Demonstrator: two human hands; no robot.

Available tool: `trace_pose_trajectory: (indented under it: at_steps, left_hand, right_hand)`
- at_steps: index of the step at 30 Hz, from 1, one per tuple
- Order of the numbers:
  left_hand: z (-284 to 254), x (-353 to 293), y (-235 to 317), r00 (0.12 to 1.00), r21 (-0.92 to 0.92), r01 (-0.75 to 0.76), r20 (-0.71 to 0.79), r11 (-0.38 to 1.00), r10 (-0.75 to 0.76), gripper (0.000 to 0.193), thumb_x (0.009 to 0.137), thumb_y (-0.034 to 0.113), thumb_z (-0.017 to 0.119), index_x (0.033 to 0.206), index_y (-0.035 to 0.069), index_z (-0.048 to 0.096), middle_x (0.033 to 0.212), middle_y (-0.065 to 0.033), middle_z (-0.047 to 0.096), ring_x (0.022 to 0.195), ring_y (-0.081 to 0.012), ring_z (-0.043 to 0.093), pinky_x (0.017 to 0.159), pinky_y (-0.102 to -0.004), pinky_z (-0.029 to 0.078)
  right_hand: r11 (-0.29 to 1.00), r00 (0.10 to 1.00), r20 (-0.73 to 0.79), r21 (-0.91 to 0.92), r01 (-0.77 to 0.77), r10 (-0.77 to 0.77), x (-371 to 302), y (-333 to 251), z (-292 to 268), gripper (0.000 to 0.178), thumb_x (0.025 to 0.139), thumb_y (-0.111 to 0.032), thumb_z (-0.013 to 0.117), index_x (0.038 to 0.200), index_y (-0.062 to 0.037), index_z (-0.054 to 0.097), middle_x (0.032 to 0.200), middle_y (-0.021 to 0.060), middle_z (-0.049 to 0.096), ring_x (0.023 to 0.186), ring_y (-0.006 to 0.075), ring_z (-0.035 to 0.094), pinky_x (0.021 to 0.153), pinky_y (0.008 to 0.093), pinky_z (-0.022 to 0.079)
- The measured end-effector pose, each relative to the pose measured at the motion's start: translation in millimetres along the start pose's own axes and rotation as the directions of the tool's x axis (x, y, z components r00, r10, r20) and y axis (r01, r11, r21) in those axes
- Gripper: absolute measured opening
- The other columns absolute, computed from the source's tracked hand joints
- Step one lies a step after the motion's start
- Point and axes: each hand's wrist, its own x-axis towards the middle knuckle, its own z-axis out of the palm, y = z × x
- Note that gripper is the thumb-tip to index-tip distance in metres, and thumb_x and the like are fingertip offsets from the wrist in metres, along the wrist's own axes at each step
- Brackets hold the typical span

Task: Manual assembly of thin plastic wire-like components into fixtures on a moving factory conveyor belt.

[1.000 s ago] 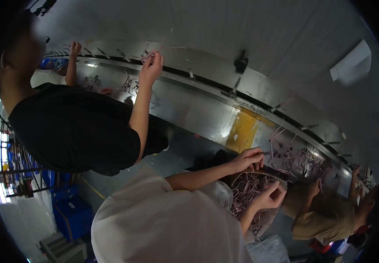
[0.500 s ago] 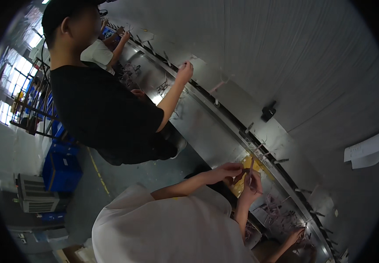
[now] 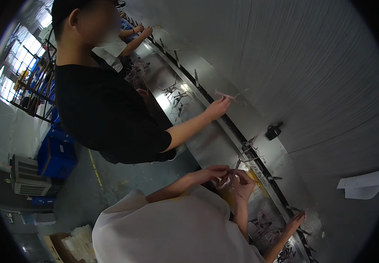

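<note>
My left hand [image 3: 217, 173] is closed, fingertips pinched together against my other hand; what is in them is too small to make out. My right hand [image 3: 244, 186] grips a thin pinkish-brown branching part [image 3: 237, 165], which sticks up past the fingers. Both hands meet above a yellow patch [image 3: 256, 179] on the metal bench [image 3: 207, 147]. Beyond them, thin pinkish parts [image 3: 251, 143] sit by the dark rail with upright pegs. Loose pinkish parts [image 3: 261, 223] lie in a tangle to the right of my right hand.
A co-worker in black [image 3: 106, 114] stands at the left, holding a similar part [image 3: 225, 95] over the rail [image 3: 237, 136]. From the lower right, another person's hand [image 3: 298, 220] reaches to it. A black object [image 3: 274, 130] stands behind the rail. Blue crates [image 3: 58, 155] stand far left.
My hands have come closer together, and the part between them has shifted. The black-clad co-worker's hand has moved right, with a part showing in it. The view has shifted a little.
</note>
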Motion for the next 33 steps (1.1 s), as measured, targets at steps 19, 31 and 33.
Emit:
trace_pose_trajectory:
  at_steps: [19, 31, 33]
  left_hand:
    - [-37, 2, 0, 0.945, -0.067, 0.061, -0.316, 0.996, -0.079, 0.039, 0.102, 0.044, 0.048, 0.105, 0.007, 0.062, 0.089, -0.0061, 0.063, 0.075, -0.0154, 0.063, 0.066, -0.0301, 0.053]
    - [-64, -24, -20, 0.806, -0.067, 0.218, -0.550, 0.974, -0.219, 0.035, 0.099, 0.042, 0.051, 0.103, 0.008, 0.059, 0.086, -0.0072, 0.062, 0.077, -0.0171, 0.062, 0.067, -0.0318, 0.052]
    - [-67, -24, -24, 0.797, -0.057, 0.236, -0.560, 0.970, -0.226, 0.035, 0.100, 0.042, 0.051, 0.102, 0.008, 0.059, 0.086, -0.0071, 0.062, 0.077, -0.0175, 0.062, 0.068, -0.0318, 0.052]
  right_hand:
    - [0.940, 0.970, -0.213, -0.340, 0.039, -0.117, 58, 16, 24, 0.017, 0.080, 0.003, 0.075, 0.096, 0.0034, 0.073, 0.089, 0.0069, 0.072, 0.083, 0.0135, 0.067, 0.079, 0.0265, 0.050]
    - [0.953, 0.763, -0.579, -0.257, 0.162, -0.286, 200, 101, -25, 0.017, 0.091, 0.001, 0.065, 0.106, 0.0067, 0.066, 0.091, 0.0090, 0.072, 0.082, 0.0117, 0.067, 0.077, 0.0245, 0.053]
    - [0.946, 0.737, -0.595, -0.245, 0.213, -0.320, 190, 102, -30, 0.016, 0.091, 0.001, 0.064, 0.106, 0.0067, 0.066, 0.088, 0.0085, 0.072, 0.080, 0.0112, 0.067, 0.076, 0.0239, 0.052]
